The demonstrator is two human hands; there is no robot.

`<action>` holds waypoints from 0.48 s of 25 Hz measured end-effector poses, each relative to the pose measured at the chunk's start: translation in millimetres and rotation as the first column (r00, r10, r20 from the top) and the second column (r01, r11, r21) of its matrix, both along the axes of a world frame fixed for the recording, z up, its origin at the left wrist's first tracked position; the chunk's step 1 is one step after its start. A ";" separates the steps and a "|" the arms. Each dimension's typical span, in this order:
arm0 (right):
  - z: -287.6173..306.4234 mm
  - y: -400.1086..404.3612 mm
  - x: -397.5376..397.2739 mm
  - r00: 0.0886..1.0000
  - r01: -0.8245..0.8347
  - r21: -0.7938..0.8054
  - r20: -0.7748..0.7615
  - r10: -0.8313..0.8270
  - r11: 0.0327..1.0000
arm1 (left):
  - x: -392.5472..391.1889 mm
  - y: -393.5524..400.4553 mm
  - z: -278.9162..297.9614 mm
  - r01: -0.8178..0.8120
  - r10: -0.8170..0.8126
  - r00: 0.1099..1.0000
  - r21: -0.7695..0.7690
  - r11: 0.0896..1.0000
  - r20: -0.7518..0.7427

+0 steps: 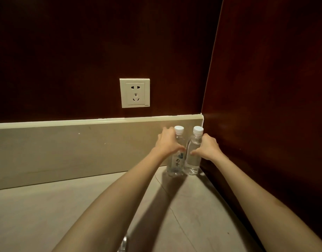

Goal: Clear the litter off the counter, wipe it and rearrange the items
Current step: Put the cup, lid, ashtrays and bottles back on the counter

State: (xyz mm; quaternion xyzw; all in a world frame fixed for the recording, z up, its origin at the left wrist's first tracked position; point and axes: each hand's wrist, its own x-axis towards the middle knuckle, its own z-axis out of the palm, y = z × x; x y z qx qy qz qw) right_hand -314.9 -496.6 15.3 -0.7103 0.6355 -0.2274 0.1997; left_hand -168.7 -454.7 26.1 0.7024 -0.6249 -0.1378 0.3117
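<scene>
Beige stone desk (65,206) filled the lower frame; right of centre, two clear white-capped plastic water bottles stood touching in its corner, the left hand (168,142) gripping the labelled bottle (175,163), the right hand (207,147) gripping the plain bottle (193,160).

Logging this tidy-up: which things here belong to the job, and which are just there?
Job: left bottle held by left hand; right bottle held by right hand; counter.
Just there: wall socket; backsplash.

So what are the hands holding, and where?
Each holds a water bottle by its upper body: left hand the labelled bottle, right hand the plain bottle.
</scene>
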 end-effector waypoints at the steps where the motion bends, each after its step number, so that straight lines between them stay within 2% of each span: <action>1: -0.5 -5.4 0.9 1.000 -0.002 0.006 -0.010 0.002 1.000 | -5.2 -1.1 -1.2 -0.008 0.008 1.000 0.001 1.000 -0.007; 7: 5.4 -15.9 6.2 0.989 -0.032 0.010 -0.142 0.033 0.999 | -15.3 -8.9 -10.6 -0.044 0.045 0.999 -0.029 0.999 0.020; 12: 24.8 -9.6 -0.5 0.981 -0.074 0.012 -0.180 0.075 0.997 | -14.2 -5.0 -13.7 -0.021 0.023 0.999 -0.066 0.998 0.037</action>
